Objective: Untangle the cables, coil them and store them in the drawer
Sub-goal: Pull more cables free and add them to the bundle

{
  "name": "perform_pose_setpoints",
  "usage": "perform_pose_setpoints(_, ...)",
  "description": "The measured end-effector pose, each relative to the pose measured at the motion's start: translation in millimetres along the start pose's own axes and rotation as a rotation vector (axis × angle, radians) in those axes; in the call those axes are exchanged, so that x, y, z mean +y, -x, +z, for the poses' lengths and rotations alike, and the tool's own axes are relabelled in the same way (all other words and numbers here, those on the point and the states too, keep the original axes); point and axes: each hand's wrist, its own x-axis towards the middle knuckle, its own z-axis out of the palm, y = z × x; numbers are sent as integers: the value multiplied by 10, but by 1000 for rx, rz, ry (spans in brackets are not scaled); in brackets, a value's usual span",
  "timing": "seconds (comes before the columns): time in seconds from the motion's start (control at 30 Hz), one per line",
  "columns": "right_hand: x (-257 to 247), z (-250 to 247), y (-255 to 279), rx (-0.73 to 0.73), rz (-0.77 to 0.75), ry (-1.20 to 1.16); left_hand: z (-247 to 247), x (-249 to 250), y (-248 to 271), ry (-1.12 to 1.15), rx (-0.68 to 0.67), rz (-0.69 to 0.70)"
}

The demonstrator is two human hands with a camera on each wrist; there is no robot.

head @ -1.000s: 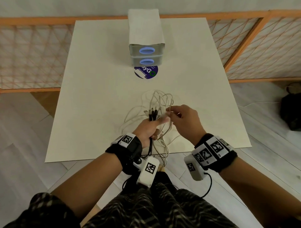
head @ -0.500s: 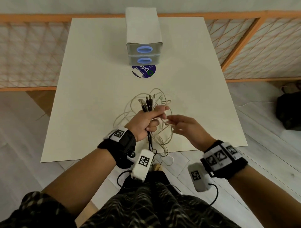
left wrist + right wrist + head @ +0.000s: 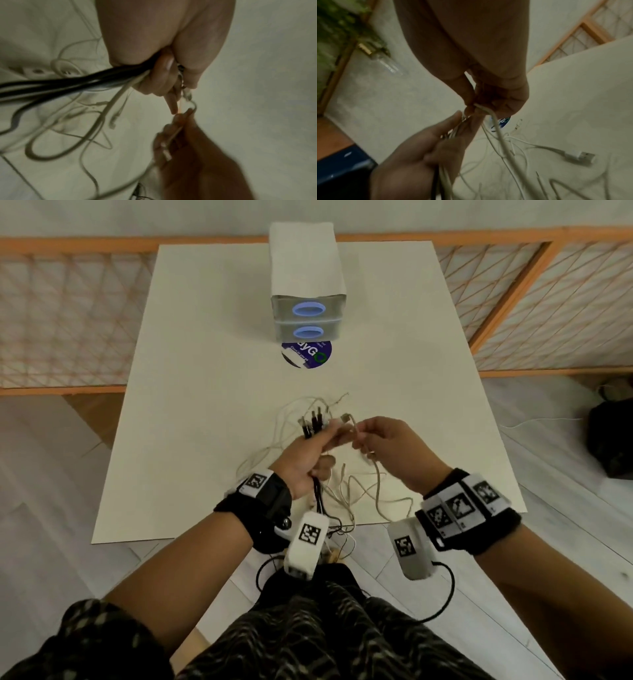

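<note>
My left hand (image 3: 317,446) grips a bundle of black and white cables (image 3: 313,422) above the near middle of the white table (image 3: 205,371), plug ends sticking up past the fingers. In the left wrist view the black cables (image 3: 68,81) trail out of the fist. My right hand (image 3: 387,446) pinches a white cable (image 3: 376,484) close beside the left fingers; the right wrist view shows that white cable (image 3: 498,129) running down from the pinch. Loose white loops hang and lie under both hands. The small two-drawer unit (image 3: 306,316) stands at the far middle, both drawers closed.
A round blue sticker (image 3: 306,354) lies just before the drawer unit. A white USB plug (image 3: 578,157) rests on the table under my right hand. Orange lattice railings (image 3: 58,313) flank the table. A dark bag (image 3: 613,440) sits on the floor at right.
Both hands rose slightly and moved away from me with the cables. The right hand drew back, then came in again beside the left fingers, pinching a white cable.
</note>
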Motion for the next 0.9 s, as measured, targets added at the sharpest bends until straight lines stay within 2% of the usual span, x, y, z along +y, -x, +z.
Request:
perform_pose_setpoints(0.1,168,83,127,3,-16,125,-6,120,-75,79,-13,24)
perform_pose_setpoints(0.2,298,111,238,-88,-4,146,-5,167,-88,125,-38,53)
perform_pose_setpoints(0.33,399,121,339,-204,-42,237,7,124,-129,160,59,102)
perform_pose_setpoints(0.43,468,117,462,-369,-95,381,-74,79,-181,217,151,142)
perform_pose_setpoints(0.53,582,117,599,-516,-39,444,-209,102,-177,258,183,153)
perform_pose_setpoints(0.63,636,36,545,-455,-23,393,-229,99,-79,157,86,105)
perform_pose_setpoints(0.73,457,19,386,-314,10,143,-120,-19,57,6,-48,39)
perform_pose_setpoints(0.8,266,76,280,-229,-5,-13,-44,-107,98,-48,-65,29)
perform_pose_setpoints(0.9,137,139,169,-119,-26,-13,-7,-111,116,-32,-17,55)
